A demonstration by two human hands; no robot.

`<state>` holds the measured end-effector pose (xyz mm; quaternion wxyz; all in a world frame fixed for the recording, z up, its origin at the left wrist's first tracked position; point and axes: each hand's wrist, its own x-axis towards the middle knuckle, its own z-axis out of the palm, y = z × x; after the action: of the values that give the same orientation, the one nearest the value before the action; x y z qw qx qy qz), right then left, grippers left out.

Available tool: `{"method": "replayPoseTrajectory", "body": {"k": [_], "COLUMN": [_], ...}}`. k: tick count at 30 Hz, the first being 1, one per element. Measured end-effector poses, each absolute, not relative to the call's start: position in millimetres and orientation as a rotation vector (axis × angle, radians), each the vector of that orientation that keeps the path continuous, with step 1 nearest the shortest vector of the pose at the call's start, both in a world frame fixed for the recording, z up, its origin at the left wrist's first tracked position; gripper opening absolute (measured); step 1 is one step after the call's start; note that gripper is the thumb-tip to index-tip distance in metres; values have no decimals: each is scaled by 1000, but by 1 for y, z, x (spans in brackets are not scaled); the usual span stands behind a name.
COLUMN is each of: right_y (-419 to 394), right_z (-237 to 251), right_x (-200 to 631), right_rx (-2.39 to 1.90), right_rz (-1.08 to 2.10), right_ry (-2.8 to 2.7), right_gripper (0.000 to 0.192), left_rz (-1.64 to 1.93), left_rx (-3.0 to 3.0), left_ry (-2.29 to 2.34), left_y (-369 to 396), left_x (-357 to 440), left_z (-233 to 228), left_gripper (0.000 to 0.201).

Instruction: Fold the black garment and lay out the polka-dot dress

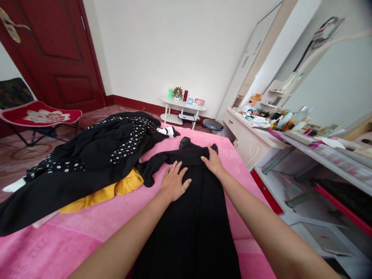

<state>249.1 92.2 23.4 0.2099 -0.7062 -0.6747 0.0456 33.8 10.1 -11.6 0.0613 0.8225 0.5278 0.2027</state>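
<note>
A long black garment (194, 221) lies spread on the pink bed cover (252, 186), its collar end away from me and one sleeve stretched out to the left. My left hand (174, 182) rests on the garment's left side, palm down, with fingers apart. On its upper right part lies my right hand (213, 162), near the shoulder edge; its thumb points left, and some fingertips are hard to make out. The garment's near end runs out of view below.
To the left, a heap of black and dotted clothes (95, 143) covers a yellow cloth (116, 190). A red folding chair (43, 116) stands by the door (66, 58). On the right is a dressing table (252, 131) crowded with bottles. A small white stand (186, 104) is against the wall.
</note>
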Motion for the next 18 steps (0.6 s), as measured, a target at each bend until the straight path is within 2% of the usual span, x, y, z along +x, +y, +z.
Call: {"method": "replayPoseTrajectory", "body": {"k": [3, 6, 10, 12, 16, 18], "right_y": [38, 0, -14, -13, -13, -14], "right_z": [11, -9, -23, -23, -22, -22], "right_x": [236, 227, 222, 221, 221, 221], "right_rx": [-1847, -1926, -2023, -2032, -2007, -2003], "right_rz": [49, 114, 98, 83, 43, 24], "right_ry": [-1910, -1981, -2041, -2032, -2021, -2017], "right_gripper": [69, 71, 69, 69, 69, 69], "left_rz": [630, 682, 845, 904, 745, 594], "left_rx": [2477, 2461, 2425, 2453, 2523, 2464], "left_ry": [1571, 1553, 1602, 1699, 1993, 2135], "left_y": [10, 7, -1, -5, -8, -3], "left_x": [33, 32, 17, 1, -37, -52], "left_z": [-14, -14, 0, 12, 32, 37], "left_gripper": [54, 51, 37, 36, 37, 48]}}
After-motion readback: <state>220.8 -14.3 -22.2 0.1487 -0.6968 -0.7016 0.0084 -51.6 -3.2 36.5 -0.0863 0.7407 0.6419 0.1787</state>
